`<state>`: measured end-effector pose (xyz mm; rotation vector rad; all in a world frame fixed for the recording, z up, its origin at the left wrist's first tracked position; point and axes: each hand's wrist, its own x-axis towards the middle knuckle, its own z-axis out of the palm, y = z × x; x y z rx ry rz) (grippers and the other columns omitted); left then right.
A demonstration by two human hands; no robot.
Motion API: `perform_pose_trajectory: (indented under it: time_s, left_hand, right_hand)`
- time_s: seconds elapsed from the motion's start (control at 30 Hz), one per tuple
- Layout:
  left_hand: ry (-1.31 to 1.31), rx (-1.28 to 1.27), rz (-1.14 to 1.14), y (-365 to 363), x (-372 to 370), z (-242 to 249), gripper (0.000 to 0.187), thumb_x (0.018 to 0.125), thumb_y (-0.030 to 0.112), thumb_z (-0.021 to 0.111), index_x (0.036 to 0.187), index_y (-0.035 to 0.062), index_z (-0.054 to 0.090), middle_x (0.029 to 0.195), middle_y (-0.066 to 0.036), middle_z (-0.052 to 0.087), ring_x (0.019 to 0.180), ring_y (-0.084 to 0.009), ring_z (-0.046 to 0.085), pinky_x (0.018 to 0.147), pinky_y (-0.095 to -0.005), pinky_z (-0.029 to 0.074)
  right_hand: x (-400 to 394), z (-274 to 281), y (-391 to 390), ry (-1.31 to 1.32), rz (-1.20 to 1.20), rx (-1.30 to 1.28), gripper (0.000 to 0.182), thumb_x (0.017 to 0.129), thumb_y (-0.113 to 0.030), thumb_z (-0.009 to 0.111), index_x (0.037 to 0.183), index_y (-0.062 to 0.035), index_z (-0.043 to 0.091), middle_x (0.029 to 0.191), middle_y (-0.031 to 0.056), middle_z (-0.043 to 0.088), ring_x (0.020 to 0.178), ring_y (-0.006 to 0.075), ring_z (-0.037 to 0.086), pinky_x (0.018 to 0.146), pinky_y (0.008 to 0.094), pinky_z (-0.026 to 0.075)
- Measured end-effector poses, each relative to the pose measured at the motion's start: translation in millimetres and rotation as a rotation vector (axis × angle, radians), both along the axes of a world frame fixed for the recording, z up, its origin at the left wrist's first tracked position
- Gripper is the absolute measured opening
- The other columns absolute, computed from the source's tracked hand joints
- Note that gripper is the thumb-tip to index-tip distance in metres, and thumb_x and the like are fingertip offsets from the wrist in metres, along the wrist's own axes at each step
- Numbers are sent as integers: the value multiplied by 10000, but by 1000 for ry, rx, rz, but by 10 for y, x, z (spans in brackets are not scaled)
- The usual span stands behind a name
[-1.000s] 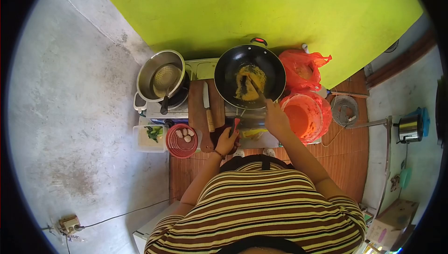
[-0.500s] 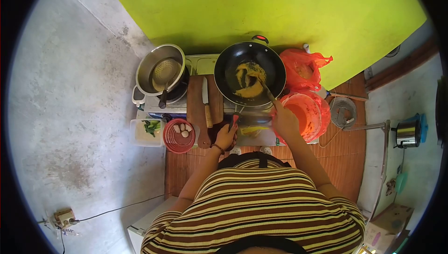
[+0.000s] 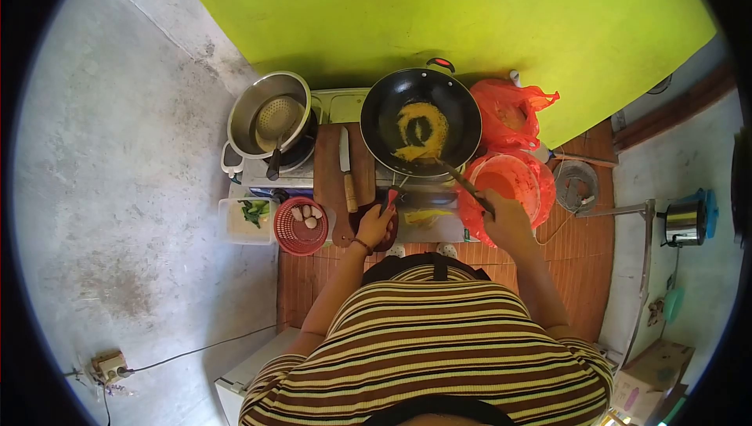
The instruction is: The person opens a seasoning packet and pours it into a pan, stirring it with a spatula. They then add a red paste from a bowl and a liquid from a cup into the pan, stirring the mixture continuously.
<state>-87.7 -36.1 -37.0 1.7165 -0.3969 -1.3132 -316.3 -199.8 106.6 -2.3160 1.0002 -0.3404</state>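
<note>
A black wok [image 3: 380, 113] sits at the middle of the stove with yellow paste [image 3: 439, 124] smeared in a ring over its bottom. My left hand [image 3: 374, 228] is closed around the wok's red and black handle [image 3: 392, 197], on the near side. In my right hand [image 3: 507, 222] is a spatula [image 3: 464, 182], gripped by its handle. Its blade end touches the near edge of the paste and is partly hidden by it. Left of the wok, a knife [image 3: 345, 161] with a light wooden handle lies on a wooden cutting board [image 3: 325, 183].
A steel pot [image 3: 239, 124] holding a perforated ladle [image 3: 277, 117] stands at left. Nearer are a clear container [image 3: 233, 230] with green leaves and a red basket [image 3: 291, 247] with several pale pieces. Red plastic bags [image 3: 526, 101] and a red-lined bucket [image 3: 540, 191] crowd the wok's right side.
My right hand has moved right and towards my body, drawing the spatula to the wok's near side. The paste has spread into a ring. The wok has shifted slightly right.
</note>
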Motion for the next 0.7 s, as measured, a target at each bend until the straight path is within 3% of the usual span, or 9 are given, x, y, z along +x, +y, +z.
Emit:
perform_pose_trajectory:
  time_s: [0.17,0.27,0.37,0.53,0.7]
  left_hand:
    - [29,8,-8,-12,19,-51,315,953,342,510,933,30,544,591,0,495,403,-96,465,370,-243,356]
    - [45,-5,1,-9,21,-52,319,952,346,513,933,29,543,594,-1,496,401,-96,463,368,-242,353]
    - [32,-13,1,-6,19,-62,317,952,345,513,933,31,545,592,-1,496,398,-95,461,366,-240,353]
    - [19,-12,-1,8,31,-63,307,954,335,507,936,32,550,593,1,499,397,-95,462,366,-241,356]
    - [2,2,-5,-7,24,-19,315,955,339,507,941,27,550,594,0,500,396,-96,461,365,-242,358]
  right_hand:
    - [358,-770,-10,-64,-23,-90,356,771,-63,547,1121,-123,581,756,211,618,728,398,620,657,495,486]
    - [586,-882,23,-77,-85,-113,377,777,-69,552,1149,-133,563,752,208,612,740,397,624,658,490,496]
    - [553,-740,19,-13,24,-71,365,782,-71,555,1143,-124,571,758,208,619,753,391,627,663,490,492]
    - [169,-48,15,58,-1,-3,335,760,-47,532,1083,-87,611,829,208,646,802,384,633,702,454,497]
    - [38,157,-2,33,26,60,318,754,-40,530,1056,-79,617,856,214,650,832,385,632,723,452,496]
